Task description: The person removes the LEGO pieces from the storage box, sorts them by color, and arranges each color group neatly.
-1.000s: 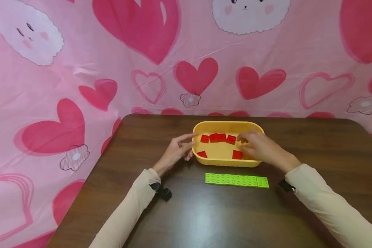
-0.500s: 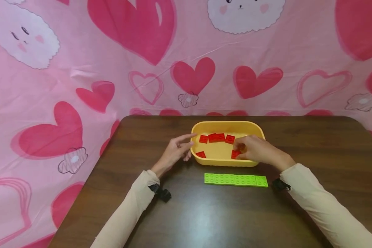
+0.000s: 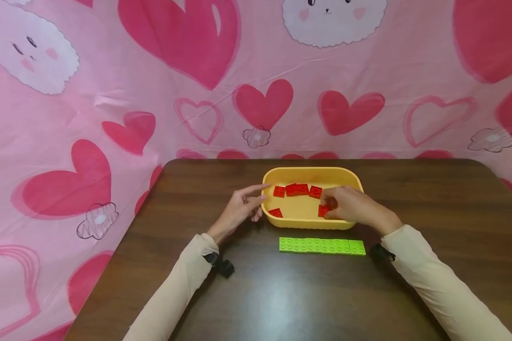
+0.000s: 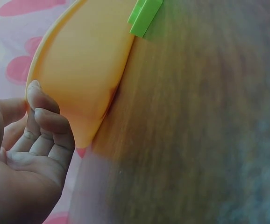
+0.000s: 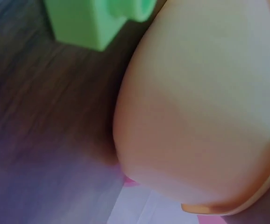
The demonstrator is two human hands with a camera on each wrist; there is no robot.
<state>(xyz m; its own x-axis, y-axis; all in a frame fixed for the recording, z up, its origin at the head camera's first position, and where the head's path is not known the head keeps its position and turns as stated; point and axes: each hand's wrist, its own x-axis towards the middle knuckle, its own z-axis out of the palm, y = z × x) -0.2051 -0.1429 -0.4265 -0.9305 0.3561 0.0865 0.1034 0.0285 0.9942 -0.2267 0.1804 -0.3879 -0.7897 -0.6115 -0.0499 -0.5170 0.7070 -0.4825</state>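
Note:
A yellow oval bin stands on the table with several red toy bricks lying inside. At its left end my left hand holds the rim between thumb and fingers; in the left wrist view these fingers look curled beside the rim. My right hand reaches in over the right end and pinches a small red brick near the front wall, partly covered by the fingers. In front of the bin lies a straight row of lime-green toy bricks, studs up. The right wrist view does not show the right hand.
The dark wooden table meets a pink heart-patterned cloth behind it and on the left. Another red brick lies in the bin's front left corner. A black strap with a small camera sits at the left wrist.
My right hand has moved down and slightly left inside the bin, onto the red brick near the front wall. The left hand stays at the rim.

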